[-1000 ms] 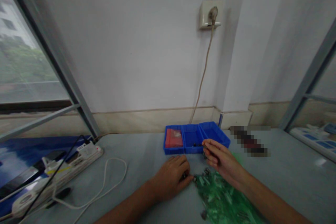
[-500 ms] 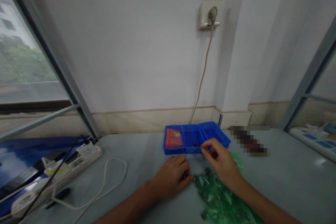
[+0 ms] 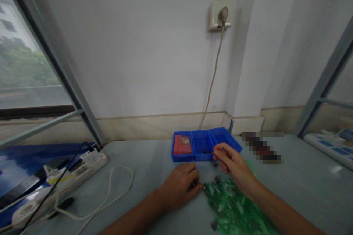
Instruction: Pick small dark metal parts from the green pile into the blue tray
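Observation:
My left hand (image 3: 180, 185) rests on the table with its fingers curled closed, and a small dark metal piece (image 3: 193, 183) shows between thumb and fingers. At the front edge of the blue trays, my right hand (image 3: 231, 163) is pinched closed; what lies between its fingertips is too small to name. Beside those fingertips is the middle blue tray (image 3: 202, 140), with a few small dark pieces (image 3: 205, 151) near its front. Under my right forearm lies a green plastic bag (image 3: 234, 205) of small metal parts. Several loose parts (image 3: 217, 179) sit by its edge.
The left blue tray holds a red packet (image 3: 182, 145); the right blue tray (image 3: 224, 138) adjoins the middle one. A white cable (image 3: 109, 187) loops on the left near a power strip (image 3: 63, 187). A blurred patch (image 3: 261, 148) covers something at right. Behind stands a wall.
My right hand has turned slightly and its fingers have drawn closer together by the middle tray. My left hand stays where it was.

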`<state>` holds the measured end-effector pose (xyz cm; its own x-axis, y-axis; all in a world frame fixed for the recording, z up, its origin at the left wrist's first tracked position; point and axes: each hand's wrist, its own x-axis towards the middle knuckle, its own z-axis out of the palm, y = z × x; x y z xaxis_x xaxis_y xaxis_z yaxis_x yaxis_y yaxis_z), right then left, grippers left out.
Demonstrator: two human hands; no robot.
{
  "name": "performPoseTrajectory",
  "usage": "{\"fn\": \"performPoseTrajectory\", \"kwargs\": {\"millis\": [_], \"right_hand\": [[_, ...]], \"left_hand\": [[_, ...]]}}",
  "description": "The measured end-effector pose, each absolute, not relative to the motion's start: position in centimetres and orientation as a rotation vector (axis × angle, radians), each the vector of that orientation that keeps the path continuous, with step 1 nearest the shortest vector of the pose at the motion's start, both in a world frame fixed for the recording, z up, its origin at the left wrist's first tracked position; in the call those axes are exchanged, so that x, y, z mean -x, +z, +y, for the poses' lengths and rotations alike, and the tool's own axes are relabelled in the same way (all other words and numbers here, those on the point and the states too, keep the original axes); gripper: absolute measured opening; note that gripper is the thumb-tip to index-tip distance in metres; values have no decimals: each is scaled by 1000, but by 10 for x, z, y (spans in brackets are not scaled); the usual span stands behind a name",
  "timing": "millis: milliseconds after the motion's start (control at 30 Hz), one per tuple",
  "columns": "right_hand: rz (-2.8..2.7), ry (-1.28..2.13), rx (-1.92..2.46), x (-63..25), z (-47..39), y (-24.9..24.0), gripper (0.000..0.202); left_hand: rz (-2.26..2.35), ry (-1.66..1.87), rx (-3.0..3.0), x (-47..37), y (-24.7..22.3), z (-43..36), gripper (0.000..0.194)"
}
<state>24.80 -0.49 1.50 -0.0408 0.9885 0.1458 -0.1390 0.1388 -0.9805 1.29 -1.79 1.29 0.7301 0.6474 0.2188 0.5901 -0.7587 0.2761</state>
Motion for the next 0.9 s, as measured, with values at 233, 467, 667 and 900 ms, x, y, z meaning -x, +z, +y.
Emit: {"fn": "performPoseTrajectory", "kwargs": {"millis": [233, 467, 667, 900], "right_hand": [[-882, 1377, 918, -248, -1, 16, 43], [-988, 1270, 950, -250, 1, 13, 40], [-1464, 811, 1122, -252, -1, 13, 29], [-1794, 342, 1238, -254, -4, 5, 22]], "left_hand": [[980, 471, -2743, -12, 11, -17, 14], [969, 471, -2741, -12, 13, -18, 13], [974, 460, -2747, -12, 15, -18, 13], [958, 481, -2745, -13, 14, -17, 11]]}}
